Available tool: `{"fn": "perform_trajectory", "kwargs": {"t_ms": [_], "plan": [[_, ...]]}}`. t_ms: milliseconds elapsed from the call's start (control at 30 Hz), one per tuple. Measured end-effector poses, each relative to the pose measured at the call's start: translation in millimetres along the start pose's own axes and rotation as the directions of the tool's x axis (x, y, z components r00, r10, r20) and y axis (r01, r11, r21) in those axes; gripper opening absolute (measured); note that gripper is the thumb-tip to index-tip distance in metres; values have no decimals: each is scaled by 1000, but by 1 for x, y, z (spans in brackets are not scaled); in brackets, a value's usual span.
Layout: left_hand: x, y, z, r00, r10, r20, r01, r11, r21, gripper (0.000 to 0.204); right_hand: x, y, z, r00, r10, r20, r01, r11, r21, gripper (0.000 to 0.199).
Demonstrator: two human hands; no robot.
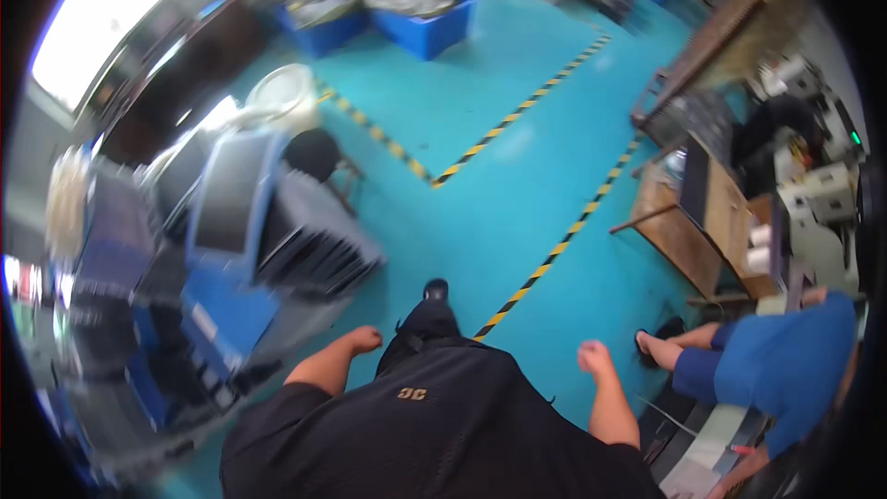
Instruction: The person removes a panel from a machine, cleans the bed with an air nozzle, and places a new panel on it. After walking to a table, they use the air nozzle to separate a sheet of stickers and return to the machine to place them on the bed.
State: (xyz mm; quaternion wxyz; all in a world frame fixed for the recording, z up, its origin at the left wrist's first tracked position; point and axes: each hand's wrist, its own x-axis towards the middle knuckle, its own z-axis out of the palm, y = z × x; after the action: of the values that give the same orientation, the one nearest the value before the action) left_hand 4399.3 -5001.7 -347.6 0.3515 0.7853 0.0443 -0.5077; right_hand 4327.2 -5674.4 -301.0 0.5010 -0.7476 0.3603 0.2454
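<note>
Blue crates (423,26) filled with pale, shiny goods are sitting at the upper middle of the frame on a teal floor (480,212), which yellow-and-black striped tape (517,111) is crossing. A blurred stack of dark flat panels (319,240) is leaning at middle left. At lower right, a seated person in blue (785,360) is working beside a wooden tabletop (693,231).

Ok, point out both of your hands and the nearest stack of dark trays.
Left hand (363,340), head view, on the closed fist.
Right hand (592,357), head view, on the knuckles.
Stack of dark trays (314,245), head view, on its top face.
</note>
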Motion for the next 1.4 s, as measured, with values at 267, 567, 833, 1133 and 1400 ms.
{"fn": "perform_trajectory", "kwargs": {"t_ms": [267, 567, 833, 1133, 1400], "plan": [[166, 123, -136, 898, 360, 254, -431, 839, 334, 37, 147, -228, 24, 958, -271, 93, 287, 897, -336, 30], [334, 482, -424, 984, 27, -174, -51, 989, -136, 39, 261, -212, -43, 963, 255, 93, -192, 883, -427, 24], [534, 667, -533, 988, 148, -32, -151, 944, -293, 20, 507, -296, -148, 991, 128, 32, -80, 773, -630, 31], [687, 898, -605, 947, 151, 283, -90, 972, -218, 27, 738, -690, -354, 948, -243, -207, 194, 953, -231, 19], [839, 1045, -771, 942, 235, 239, -294, 922, 253, 23, 906, -836, -371, 988, -150, -16, 129, 896, -425, 16]]}}
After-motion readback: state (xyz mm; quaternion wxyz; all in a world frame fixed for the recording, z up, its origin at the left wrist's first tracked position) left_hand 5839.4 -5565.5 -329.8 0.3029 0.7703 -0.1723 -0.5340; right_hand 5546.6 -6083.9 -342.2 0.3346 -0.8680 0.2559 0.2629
